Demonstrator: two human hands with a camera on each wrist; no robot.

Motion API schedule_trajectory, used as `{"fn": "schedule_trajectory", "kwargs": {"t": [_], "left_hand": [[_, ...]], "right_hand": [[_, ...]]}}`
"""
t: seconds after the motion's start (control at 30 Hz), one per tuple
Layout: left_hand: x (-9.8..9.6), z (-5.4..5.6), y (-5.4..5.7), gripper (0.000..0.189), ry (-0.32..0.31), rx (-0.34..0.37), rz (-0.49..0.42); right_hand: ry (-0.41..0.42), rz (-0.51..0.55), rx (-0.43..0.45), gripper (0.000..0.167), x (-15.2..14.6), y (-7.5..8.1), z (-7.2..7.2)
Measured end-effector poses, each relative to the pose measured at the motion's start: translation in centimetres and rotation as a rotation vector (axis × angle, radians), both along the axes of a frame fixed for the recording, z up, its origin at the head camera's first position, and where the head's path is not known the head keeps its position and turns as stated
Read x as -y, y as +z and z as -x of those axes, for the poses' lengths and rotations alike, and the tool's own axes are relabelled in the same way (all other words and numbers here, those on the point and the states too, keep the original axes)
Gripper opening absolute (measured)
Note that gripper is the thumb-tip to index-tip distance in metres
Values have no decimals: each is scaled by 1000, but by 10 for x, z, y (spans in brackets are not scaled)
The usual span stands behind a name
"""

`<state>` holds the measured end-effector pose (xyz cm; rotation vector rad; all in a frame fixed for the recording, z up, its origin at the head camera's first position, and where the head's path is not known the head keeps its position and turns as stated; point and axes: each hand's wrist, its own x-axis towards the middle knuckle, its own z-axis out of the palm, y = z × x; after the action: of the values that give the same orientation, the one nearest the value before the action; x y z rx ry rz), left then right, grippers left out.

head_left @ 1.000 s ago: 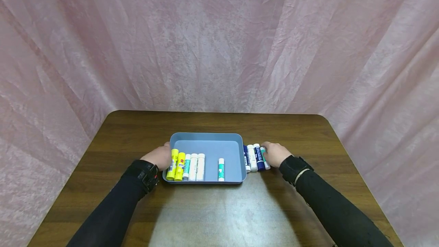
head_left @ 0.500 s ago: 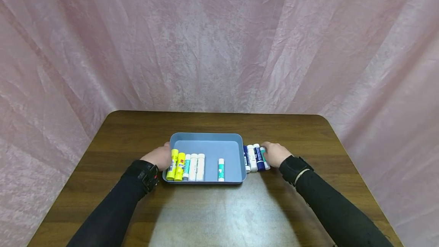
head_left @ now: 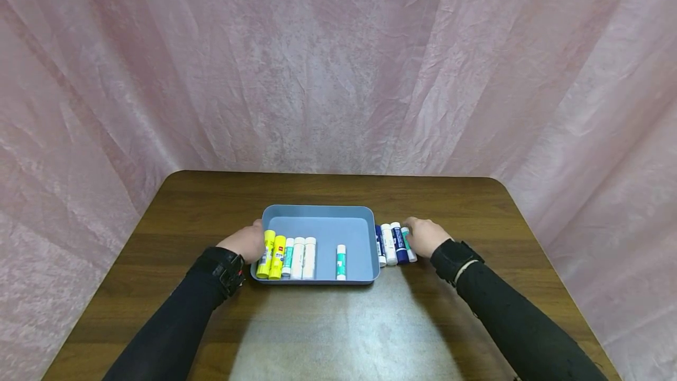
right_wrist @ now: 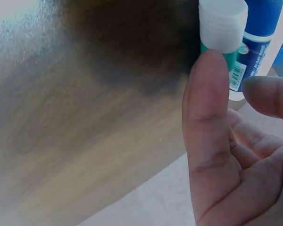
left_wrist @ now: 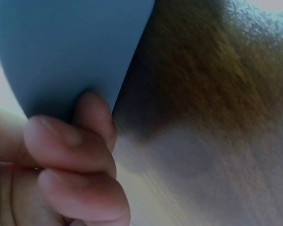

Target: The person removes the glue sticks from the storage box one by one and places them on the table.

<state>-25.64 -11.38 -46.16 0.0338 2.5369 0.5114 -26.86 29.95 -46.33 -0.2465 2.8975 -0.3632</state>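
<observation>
My left hand (head_left: 246,243) grips the left wall of a shallow blue-grey tray (head_left: 328,222); in the left wrist view its fingers (left_wrist: 85,193) curl at the tray's corner (left_wrist: 75,52). Along the tray's near side lie two yellow glue sticks (head_left: 272,256), a small green-and-white glue stick (head_left: 288,256), two white sticks (head_left: 304,257) and, set apart, another green-and-white glue stick (head_left: 341,262). Right of the tray, my right hand (head_left: 426,237) touches the outermost green-and-white glue stick (right_wrist: 222,28) of a row, one finger (right_wrist: 208,94) lying straight along it.
That row on the table also holds blue-and-white sticks (head_left: 399,243) and a white one (head_left: 388,244), close against the tray's right wall. The brown wooden table (head_left: 211,204) has rounded far corners. Behind it hangs a pink curtain (head_left: 338,75).
</observation>
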Motion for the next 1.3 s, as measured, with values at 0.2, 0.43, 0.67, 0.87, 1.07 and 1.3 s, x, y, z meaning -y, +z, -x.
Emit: {"fn": "schedule_trajectory", "kwargs": {"t": [0.2,0.43,0.67,0.87,1.07,1.3], "left_hand": [[0,0,-2,64,-9,-10,10],[0,1,-3,63,-16,-8,15],[-1,1,1,63,-13,-1,12],[-1,1,2,63,-25,-6,19],[-1,0,3,63,-23,-6,12],[0,3,-2,64,-7,5,16]], "right_hand": [[-8,0,-19,37,3,7,0],[-12,26,-35,38,16,17,-2],[24,62,-61,39,34,27,-6],[42,94,-86,40,53,33,-9],[71,121,-92,39,76,35,-14],[116,114,-80,37,100,28,-20]]}}
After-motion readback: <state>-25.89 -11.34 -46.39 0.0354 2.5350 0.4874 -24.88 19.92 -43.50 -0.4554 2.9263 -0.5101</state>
